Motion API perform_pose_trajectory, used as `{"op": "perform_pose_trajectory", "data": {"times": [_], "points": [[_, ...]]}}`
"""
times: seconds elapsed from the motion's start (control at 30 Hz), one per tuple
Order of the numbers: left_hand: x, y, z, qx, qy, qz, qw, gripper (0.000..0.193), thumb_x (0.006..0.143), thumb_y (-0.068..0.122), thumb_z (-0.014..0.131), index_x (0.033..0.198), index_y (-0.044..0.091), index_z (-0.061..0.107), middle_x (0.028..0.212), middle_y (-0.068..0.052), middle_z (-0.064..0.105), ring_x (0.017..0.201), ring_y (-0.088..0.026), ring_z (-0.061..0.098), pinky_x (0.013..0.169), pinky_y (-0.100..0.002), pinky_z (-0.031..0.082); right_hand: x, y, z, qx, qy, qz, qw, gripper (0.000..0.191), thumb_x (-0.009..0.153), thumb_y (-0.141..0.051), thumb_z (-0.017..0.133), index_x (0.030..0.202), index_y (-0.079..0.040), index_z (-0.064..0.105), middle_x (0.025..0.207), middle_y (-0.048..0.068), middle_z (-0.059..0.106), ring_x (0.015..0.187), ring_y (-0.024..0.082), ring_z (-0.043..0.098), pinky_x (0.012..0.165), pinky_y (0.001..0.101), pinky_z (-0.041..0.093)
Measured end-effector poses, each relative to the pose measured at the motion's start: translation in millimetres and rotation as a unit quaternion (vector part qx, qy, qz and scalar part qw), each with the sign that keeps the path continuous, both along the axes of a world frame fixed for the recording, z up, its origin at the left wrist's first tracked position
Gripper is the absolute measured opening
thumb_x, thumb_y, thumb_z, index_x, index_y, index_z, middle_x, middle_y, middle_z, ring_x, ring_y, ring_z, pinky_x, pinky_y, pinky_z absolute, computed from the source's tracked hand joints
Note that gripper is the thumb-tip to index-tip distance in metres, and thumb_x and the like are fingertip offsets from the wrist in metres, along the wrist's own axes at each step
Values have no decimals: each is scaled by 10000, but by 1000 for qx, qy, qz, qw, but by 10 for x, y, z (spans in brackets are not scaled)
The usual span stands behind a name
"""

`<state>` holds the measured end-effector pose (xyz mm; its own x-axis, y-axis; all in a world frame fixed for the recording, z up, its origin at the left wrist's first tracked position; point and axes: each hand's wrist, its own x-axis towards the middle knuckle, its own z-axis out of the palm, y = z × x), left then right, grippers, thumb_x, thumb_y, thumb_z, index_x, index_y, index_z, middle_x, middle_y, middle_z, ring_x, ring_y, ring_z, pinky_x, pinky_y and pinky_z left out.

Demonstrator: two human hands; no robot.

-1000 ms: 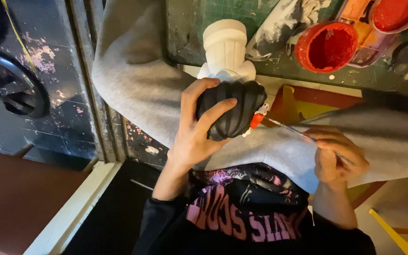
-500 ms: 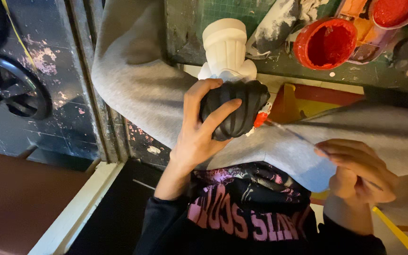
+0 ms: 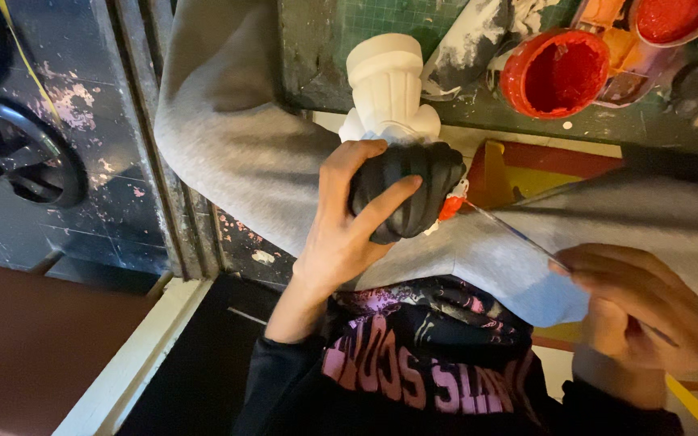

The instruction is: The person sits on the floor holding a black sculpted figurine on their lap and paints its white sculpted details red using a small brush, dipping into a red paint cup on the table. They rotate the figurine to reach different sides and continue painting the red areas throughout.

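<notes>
Left hand [image 3: 341, 234] wrapped round ribbed plaster figure, part painted black, part still white [image 3: 397, 145]; grip clenched on black part. Figure held up over grey cloth [image 3: 268, 161] on lap, near edge of green paint-stained worktop [image 3: 325, 48]. Right hand [image 3: 636, 303] pinches thin paintbrush with clear handle [image 3: 519, 232]; grip tight on handle. Brush tip touches red spot on figure's side. Round red paint pot [image 3: 555, 73] sits on worktop, beside smaller red pot [image 3: 672, 18].
</notes>
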<state>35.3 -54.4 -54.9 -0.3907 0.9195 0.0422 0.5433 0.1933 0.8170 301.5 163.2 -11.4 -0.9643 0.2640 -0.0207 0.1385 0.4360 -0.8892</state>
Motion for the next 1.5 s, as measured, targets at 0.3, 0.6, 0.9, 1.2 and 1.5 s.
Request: {"op": "perform_pose_trajectory", "data": {"times": [0.3,0.6,0.9,1.2,1.5], "points": [[54,-31,5,-10,36,-37,999,736,724,54,871,1401,194,618,1500,-165,431,1402,-416,445,1176,-535,435,108,-132,41,12,-52,-63,997,152,930,61,590,1058,31,666,1023,185,737,987,334,756,890,435,607],[91,-56,4,-21,50,-50,997,679,775,40,825,1399,225,633,1523,-141,420,1409,-407,423,1188,-531,440,-356,-86,336,-1,-92,-39,995,156,895,71,617,1034,51,685,962,174,727,919,300,749,809,389,600],[119,-72,-29,-34,75,-64,995,539,870,89,750,1378,239,651,1524,-140,422,1401,-391,435,1203,-556,430,-339,-45,264,-4,-81,-29,996,201,854,75,644,1051,68,680,944,184,719,859,277,734,769,381,600],[149,-94,-67,-46,107,-87,989,487,931,140,701,1396,268,632,1526,-140,414,1403,-369,462,1197,-598,406,-428,-36,285,35,-103,8,994,169,843,88,694,1008,67,669,922,183,706,859,319,738,742,409,595],[131,-102,-59,-54,106,-102,988,504,942,139,675,1422,278,612,1537,-143,415,1402,-372,474,1189,-587,402,-477,-9,293,14,-95,41,995,231,805,49,717,1029,63,665,920,179,707,868,326,741,759,428,602]]}}
